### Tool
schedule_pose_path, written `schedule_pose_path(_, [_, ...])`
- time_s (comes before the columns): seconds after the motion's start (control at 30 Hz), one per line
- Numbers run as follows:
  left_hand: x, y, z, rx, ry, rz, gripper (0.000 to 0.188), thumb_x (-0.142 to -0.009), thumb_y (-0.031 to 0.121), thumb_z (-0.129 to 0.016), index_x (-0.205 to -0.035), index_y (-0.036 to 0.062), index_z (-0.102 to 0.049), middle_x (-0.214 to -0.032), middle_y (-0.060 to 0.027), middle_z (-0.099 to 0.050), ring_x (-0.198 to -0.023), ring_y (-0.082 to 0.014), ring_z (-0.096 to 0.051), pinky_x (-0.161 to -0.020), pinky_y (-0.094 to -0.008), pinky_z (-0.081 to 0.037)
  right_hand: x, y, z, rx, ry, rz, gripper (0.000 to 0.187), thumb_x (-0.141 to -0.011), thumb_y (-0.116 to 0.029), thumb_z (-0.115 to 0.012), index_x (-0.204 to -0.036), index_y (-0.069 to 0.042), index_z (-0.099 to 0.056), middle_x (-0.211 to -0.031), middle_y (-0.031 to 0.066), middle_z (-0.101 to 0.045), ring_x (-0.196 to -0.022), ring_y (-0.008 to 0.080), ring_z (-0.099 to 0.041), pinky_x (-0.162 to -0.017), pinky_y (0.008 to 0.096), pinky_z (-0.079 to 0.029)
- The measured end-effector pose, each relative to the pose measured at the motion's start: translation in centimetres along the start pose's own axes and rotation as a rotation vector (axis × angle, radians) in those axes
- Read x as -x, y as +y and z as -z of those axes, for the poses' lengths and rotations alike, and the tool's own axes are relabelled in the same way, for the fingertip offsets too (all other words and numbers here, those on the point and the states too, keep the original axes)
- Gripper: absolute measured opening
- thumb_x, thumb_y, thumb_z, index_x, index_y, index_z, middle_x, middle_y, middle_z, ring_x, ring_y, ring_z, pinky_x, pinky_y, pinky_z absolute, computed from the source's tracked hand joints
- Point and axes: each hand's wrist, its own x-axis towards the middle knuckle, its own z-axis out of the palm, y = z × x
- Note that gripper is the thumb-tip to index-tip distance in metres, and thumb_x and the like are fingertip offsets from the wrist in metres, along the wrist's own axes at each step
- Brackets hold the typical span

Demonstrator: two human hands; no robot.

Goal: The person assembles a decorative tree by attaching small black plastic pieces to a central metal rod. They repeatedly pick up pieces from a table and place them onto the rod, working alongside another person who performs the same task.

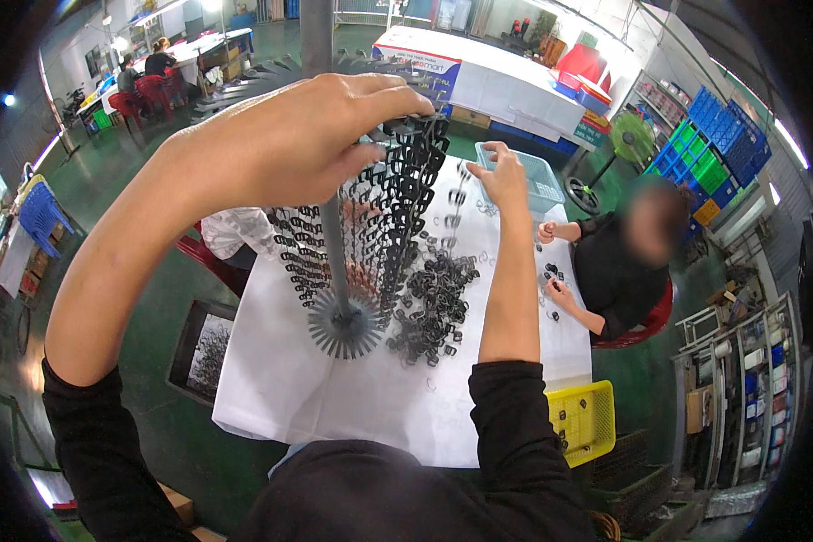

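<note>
A tall rack stands before me, with a grey central post (pixel 331 257), a slotted upper disc (pixel 253 83) and a slotted lower disc (pixel 343 327). Long strands of linked black clips (pixel 411 181) hang around the post. My left hand (pixel 303 135) is bent over the near right rim of the upper disc, fingers on top and thumb lower, closed around it. To the right, my right hand (pixel 506 176) is raised with thumb and forefinger apart, beside a loose hanging strand (pixel 456 194). Below lies a heap of black clips (pixel 434 303) on the white-covered table (pixel 370 406).
At the right sits a person in black (pixel 628 230), hands by a few clips. A pale blue basket (pixel 537 176) stands at the far table edge, a yellow basket (pixel 596 415) at the near right. Left of the table is a dark tray (pixel 190 352).
</note>
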Motion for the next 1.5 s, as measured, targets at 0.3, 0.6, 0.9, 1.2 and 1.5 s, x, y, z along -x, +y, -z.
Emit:
schedule_pose_path(0.3, [-1.1,0.8,-0.7,-0.19,0.058,0.019,0.045,-0.081,0.0,-0.066,-0.124,-0.0018,-0.056,-0.128,-0.022,-0.056,-0.115,-0.041,-0.055,-0.098,-0.0435,-0.047,6.1,-14.9,4.1,-0.327,0.361,0.246,0.02,-0.083,-0.013,-0.074,-0.1,-0.003,-0.068,-0.086,0.0074,-0.066,-0.057,0.0109,-0.056,-0.048,0.0232,-0.041])
schedule_pose_path(0.6, [-1.7,2.1,-0.2,-0.31,0.066,-0.041,0.036,-0.082,-0.002,-0.062,-0.118,-0.0018,-0.06,-0.117,-0.0198,-0.061,-0.105,-0.0389,-0.06,-0.089,-0.0436,-0.049,5.0,-16.2,5.4,-1.038,-0.094,-0.2,0.013,-0.088,-0.011,-0.069,-0.095,0.0,-0.072,-0.077,0.0061,-0.068,-0.05,0.0037,-0.047,-0.044,0.0188,-0.033])
schedule_pose_path(0.9, [-1.3,5.6,1.8,-0.25,-0.127,0.24,0.041,-0.085,-0.007,-0.047,-0.125,-0.0082,-0.053,-0.118,-0.0203,-0.059,-0.107,-0.0333,-0.061,-0.099,-0.0377,-0.048,4.1,-9.7,5.3,-1.321,-0.252,-0.166,0.015,-0.09,-0.014,-0.067,-0.095,0.0,-0.071,-0.078,0.0066,-0.067,-0.049,0.0044,-0.042,-0.045,0.0185,-0.03])
schedule_pose_path(1.2, [0.0,1.2,0.2,-0.226,0.063,0.046,0.037,-0.085,0.003,-0.059,-0.122,-0.002,-0.055,-0.115,-0.0209,-0.061,-0.105,-0.0379,-0.06,-0.092,-0.0422,-0.048,-0.7,1.7,2.6,-0.757,-0.341,-0.27,0.025,-0.088,-0.025,-0.071,-0.099,-0.003,-0.07,-0.082,0.0032,-0.068,-0.056,0.0058,-0.054,-0.053,0.0203,-0.04])
schedule_pose_path(1.5, [0.2,0.8,-0.2,-0.282,0.059,0.105,0.057,-0.084,0.012,-0.066,-0.135,0.0011,-0.044,-0.122,-0.019,-0.054,-0.112,-0.0383,-0.055,-0.099,-0.0419,-0.044,3.0,-8.4,3.3,-0.496,0.26,0.062,0.026,-0.082,-0.023,-0.076,-0.099,-0.006,-0.067,-0.089,0.0065,-0.067,-0.059,0.0138,-0.057,-0.055,0.0273,-0.045])
